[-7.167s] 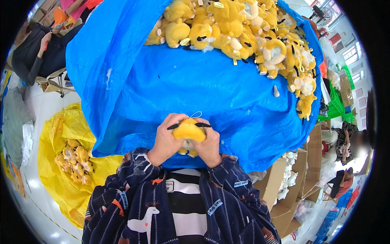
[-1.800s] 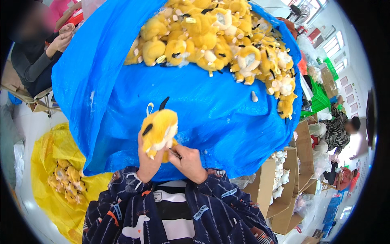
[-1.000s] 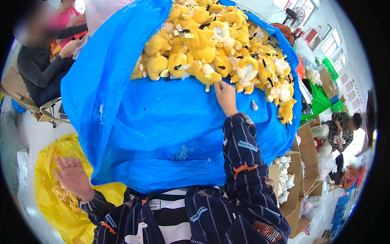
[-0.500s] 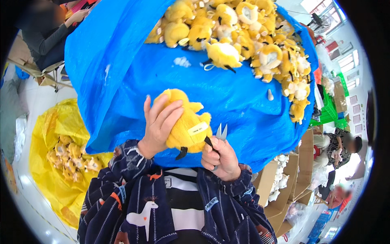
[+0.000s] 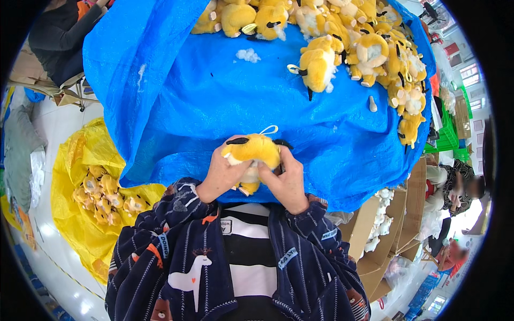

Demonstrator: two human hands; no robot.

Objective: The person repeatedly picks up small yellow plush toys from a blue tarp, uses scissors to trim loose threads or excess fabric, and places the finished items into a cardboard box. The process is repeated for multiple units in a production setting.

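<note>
Close in front of my body, a yellow plush toy (image 5: 255, 148) with black ears and a white loop on top is held between both hands, its pale front turned toward me. My left hand (image 5: 218, 174) wraps its left side. On the other side, my right hand (image 5: 286, 179) grips it, thumb pressed into the pale middle. No scissors can be made out now; the palms are hidden.
Blue plastic sheeting (image 5: 198, 101) spreads ahead, with many similar plush toys (image 5: 369, 51) heaped at its far right. Lower left, a yellow sack (image 5: 69, 230) holds more. Cardboard boxes (image 5: 401, 214) with white plush pieces stand at right. Other people sit far left and right.
The plush toy has turned so its pale front shows and its loop points up. My right hand has moved onto it; the scissors it held are out of sight.
</note>
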